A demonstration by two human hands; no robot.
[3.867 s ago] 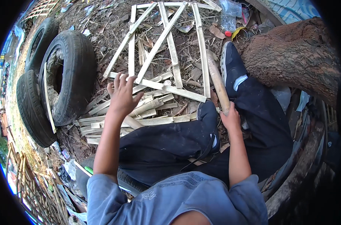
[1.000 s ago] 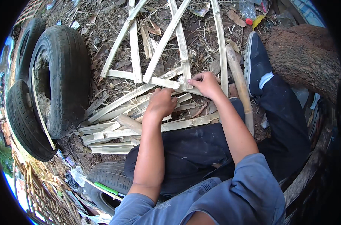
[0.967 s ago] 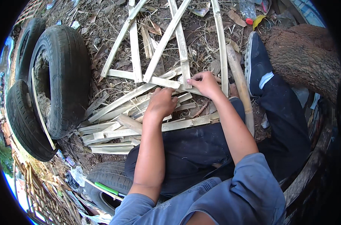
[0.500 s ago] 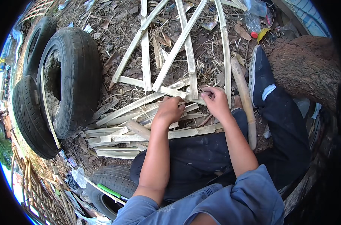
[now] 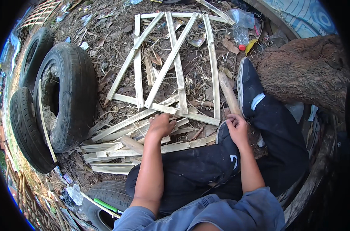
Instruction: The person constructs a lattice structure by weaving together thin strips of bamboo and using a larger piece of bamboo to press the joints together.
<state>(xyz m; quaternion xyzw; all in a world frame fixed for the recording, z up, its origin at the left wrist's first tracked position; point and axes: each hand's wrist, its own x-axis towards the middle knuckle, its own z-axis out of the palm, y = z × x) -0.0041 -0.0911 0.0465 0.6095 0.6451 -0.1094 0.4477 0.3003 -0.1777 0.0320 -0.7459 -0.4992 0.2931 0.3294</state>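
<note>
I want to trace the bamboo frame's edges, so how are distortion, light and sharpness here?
Head view: fisheye bends the bamboo frame slats and tyres toward the dark rim; daylight is even, shadows soft, no glare; left hand and right hand look sharp.

Left hand (image 5: 160, 125) on bamboo frame (image 5: 177, 73), right hand (image 5: 236, 129) beside shoe (image 5: 247, 86)

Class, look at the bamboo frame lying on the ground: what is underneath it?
Under the bamboo frame you can see dry leaves and straw on bare soil, showing through its gaps. Loose bamboo strips run beneath its near corner, where the left hand rests. What lies under the slats themselves is covered.
</note>
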